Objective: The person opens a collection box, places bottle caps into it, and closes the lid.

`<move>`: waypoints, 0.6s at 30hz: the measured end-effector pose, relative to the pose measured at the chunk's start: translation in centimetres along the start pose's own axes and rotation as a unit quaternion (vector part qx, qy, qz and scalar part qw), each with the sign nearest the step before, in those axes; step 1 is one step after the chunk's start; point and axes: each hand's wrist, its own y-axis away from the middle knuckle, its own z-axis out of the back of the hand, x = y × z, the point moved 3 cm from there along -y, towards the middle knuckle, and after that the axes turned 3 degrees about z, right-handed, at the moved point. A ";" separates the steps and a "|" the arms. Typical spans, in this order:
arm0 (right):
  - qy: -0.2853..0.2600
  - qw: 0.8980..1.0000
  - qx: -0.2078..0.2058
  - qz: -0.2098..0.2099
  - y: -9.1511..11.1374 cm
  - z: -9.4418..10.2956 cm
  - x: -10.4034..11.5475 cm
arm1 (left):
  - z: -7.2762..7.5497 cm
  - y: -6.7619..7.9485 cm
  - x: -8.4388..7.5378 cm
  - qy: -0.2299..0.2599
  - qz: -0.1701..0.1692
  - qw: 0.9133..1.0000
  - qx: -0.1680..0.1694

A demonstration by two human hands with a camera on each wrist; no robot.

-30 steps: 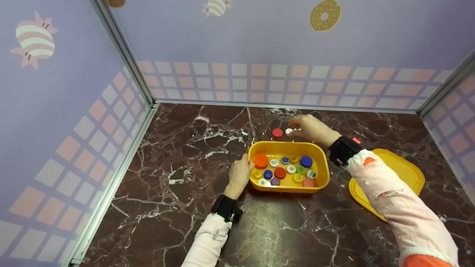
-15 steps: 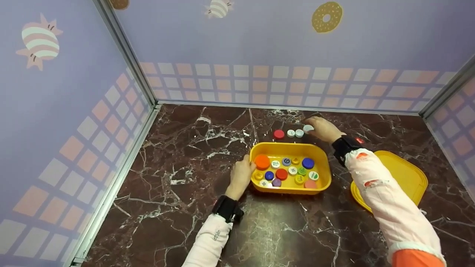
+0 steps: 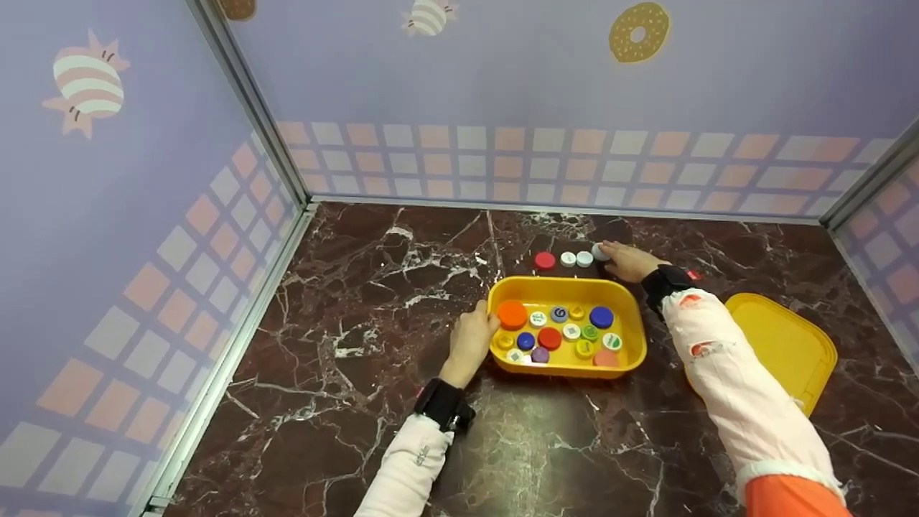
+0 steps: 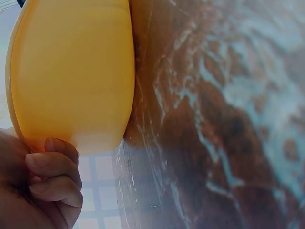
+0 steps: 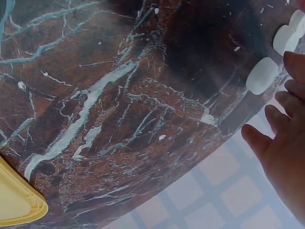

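Note:
My left hand [image 3: 471, 336] grips the left rim of a yellow plastic box [image 3: 567, 370]; the left wrist view shows its fingers [image 4: 53, 164] curled at the wall. Inside lie several bottle caps, among them an orange cap [image 3: 512, 314], a red cap [image 3: 550, 338] and a blue cap [image 3: 602, 317]. Behind the box, a red cap [image 3: 544, 261] and two small white caps stand in a row. At the row's right end is a larger white cap [image 5: 262, 75]. My right hand [image 3: 630, 262] is beside it, fingers loosely spread; contact is unclear.
A yellow lid [image 3: 786, 352] lies on the dark marbled tabletop [image 3: 344, 388] at right, partly under the right sleeve. Patterned lilac panels [image 3: 459, 86] wall the table at the back and both sides.
My right hand has moved right from the small white caps to the larger white cap, and lowered a little with its fingers loosened. The left hand keeps its grip on the box.

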 end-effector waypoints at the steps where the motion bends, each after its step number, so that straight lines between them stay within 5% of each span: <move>1: 0.000 1.000 0.009 0.000 0.0 -0.2 -0.1 | 0.0 0.0 0.0 0.001 0.000 1.000 0.000; 8: -0.005 0.999 0.035 -0.001 0.6 -0.7 0.1 | -0.1 0.1 -0.2 0.004 0.000 1.000 0.002; 18: -0.012 0.998 -0.066 -0.001 0.1 0.3 0.7 | -0.2 -0.1 -0.1 -0.002 -0.005 1.000 -0.007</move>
